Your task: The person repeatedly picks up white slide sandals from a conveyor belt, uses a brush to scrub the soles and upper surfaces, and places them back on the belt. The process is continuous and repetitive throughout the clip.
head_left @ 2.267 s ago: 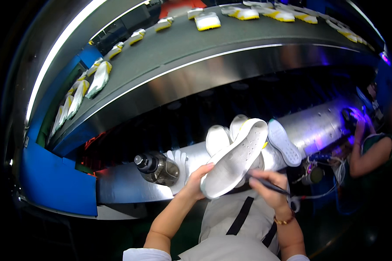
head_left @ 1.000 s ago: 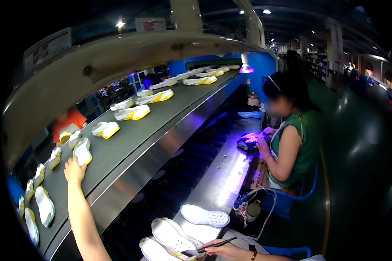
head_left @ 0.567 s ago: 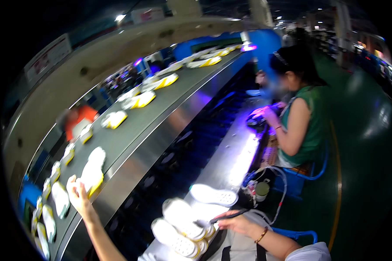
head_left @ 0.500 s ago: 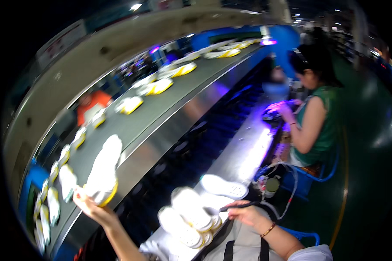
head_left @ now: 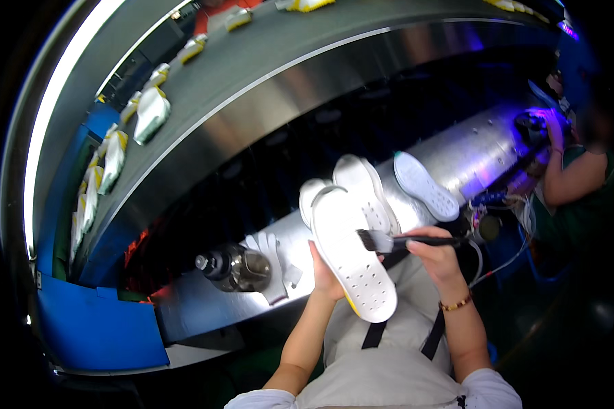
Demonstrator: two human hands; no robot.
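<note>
Above the lap, left hand (head_left: 326,276) cups the white sole (head_left: 351,262) while right hand (head_left: 433,252) pinches a brush (head_left: 406,240).

Left hand (head_left: 326,276) grips a white shoe sole (head_left: 351,255) from beneath, tread side up. Right hand (head_left: 433,253) holds a black brush (head_left: 406,240), bristles touching the sole's edge. More white soles (head_left: 389,191) lie on the steel bench (head_left: 205,310) (a bottle (head_left: 233,267) and white gloves (head_left: 269,255) just left). A co-worker (head_left: 580,170) sits at right.
</note>
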